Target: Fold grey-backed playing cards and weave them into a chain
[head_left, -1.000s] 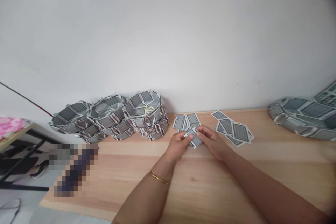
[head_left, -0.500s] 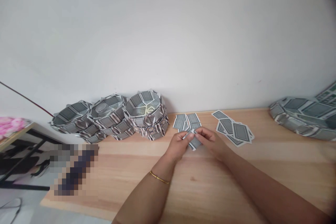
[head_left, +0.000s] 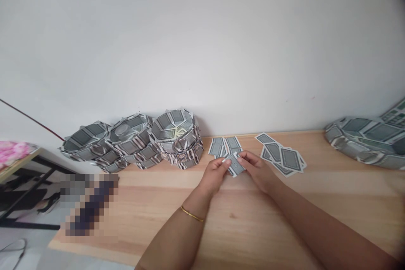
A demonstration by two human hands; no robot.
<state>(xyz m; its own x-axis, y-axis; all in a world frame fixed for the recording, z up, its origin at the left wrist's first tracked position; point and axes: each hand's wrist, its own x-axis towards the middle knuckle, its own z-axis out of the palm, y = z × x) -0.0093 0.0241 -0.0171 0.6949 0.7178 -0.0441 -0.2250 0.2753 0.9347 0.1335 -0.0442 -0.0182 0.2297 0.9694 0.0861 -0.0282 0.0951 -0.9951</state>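
Between my two hands is a grey playing card (head_left: 234, 165) with a pale border, tilted, held above the wooden table. My left hand (head_left: 215, 172) pinches its left edge, thumb on top. On the opposite edge my right hand (head_left: 254, 166) is closed with thumb and fingers. I cannot tell whether it is one card or a few together. Just beyond my hands lie several loose cards (head_left: 233, 144), patterned side up. A second spread of cards (head_left: 290, 159) overlaps on the table to the right of my right hand.
Stacked round baskets built from folded cards (head_left: 175, 135) stand along the wall at the left. Another such basket (head_left: 363, 139) sits at the far right. The wooden table (head_left: 152, 206) meets the wall. Pink items (head_left: 14, 152) rest on a shelf (head_left: 30, 162) at the left.
The card in my hands has turned and come up flatter, so more of its patterned face shows. My right fingers have shifted slightly up along its edge.
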